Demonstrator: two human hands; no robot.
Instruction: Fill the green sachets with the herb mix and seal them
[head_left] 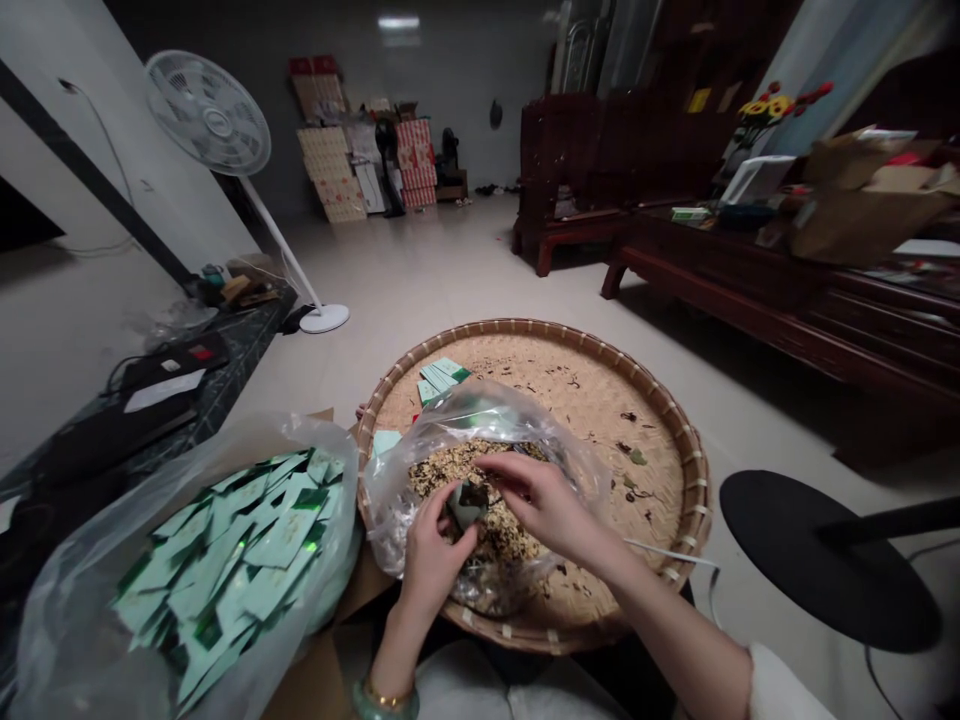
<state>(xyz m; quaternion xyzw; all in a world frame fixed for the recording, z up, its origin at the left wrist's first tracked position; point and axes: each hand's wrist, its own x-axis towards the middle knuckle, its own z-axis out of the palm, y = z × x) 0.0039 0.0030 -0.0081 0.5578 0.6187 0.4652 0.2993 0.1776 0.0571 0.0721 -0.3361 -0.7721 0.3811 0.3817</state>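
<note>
Between the thumb and fingers of my left hand (pixel 433 545) is a small pouch (pixel 470 506), held over a clear plastic bag (pixel 390 535). Dry, loose pale and dark bits (pixel 450 462) that look like tea fill this bag. My right hand (pixel 546 508) reaches in from the right, fingers drawn together beside the pouch's top; what they pinch, if anything, is hidden. Under the bag lies a round woven bamboo tray (pixel 637 425). Several flat green packets (pixel 442 378) rest on its far left part.
At my left stands a big plastic bag (pixel 56 610) full of green packets (pixel 247 545). A white fan (pixel 324 318) stands beyond. A black round base (pixel 795 560) is on the floor at right, near a dark wooden table (pixel 720 300). Stacked boxes (pixel 334 170) line the back.
</note>
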